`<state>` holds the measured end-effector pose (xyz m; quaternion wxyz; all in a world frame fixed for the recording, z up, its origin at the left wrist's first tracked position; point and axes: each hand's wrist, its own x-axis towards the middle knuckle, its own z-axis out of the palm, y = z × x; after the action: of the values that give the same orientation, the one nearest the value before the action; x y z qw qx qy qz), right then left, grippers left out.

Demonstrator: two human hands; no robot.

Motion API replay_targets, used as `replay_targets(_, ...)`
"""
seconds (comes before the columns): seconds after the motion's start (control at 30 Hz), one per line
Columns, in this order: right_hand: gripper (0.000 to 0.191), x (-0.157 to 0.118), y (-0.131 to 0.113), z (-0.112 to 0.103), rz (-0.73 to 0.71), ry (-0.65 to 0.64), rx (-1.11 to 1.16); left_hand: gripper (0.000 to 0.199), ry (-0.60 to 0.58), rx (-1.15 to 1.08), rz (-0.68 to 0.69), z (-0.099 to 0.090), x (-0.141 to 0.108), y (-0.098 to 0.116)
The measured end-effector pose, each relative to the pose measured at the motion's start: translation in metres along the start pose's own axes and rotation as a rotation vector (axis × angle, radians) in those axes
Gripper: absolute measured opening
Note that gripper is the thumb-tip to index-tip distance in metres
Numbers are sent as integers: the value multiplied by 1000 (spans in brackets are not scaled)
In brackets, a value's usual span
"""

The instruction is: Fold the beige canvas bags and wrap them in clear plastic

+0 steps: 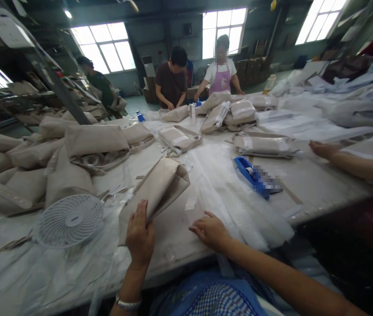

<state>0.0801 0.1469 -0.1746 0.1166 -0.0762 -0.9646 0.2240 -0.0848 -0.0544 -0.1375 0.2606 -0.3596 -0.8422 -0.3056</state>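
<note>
A beige bag (160, 182), folded into a long shape, lies slanted on the table in front of me. My left hand (139, 235) rests flat on its near end with the fingers stretched out. To the right of the bag, my right hand (211, 229) hovers over the table edge, fingers apart and nothing in them. Close by it lies a stack of clear plastic sleeves (229, 197). A blue tape dispenser (250, 175) sits on the sleeves' right side.
Beige bags (96, 140) are heaped at the left behind a white fan (71, 221). Wrapped bags (265, 145) lie farther back. Two people (171, 79) work across the table. Another person's arm (354, 164) reaches in from the right. A metal post (64, 94) stands at left.
</note>
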Motion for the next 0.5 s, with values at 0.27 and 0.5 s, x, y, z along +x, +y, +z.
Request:
replay_targets(0.27,54,64,23,10,265,121,31,71,-20,-18,21,4,-2,2)
replay_targets(0.5,64,59,-2,42,-199,-223,194,69,-22,-17,28,3,-5,-2)
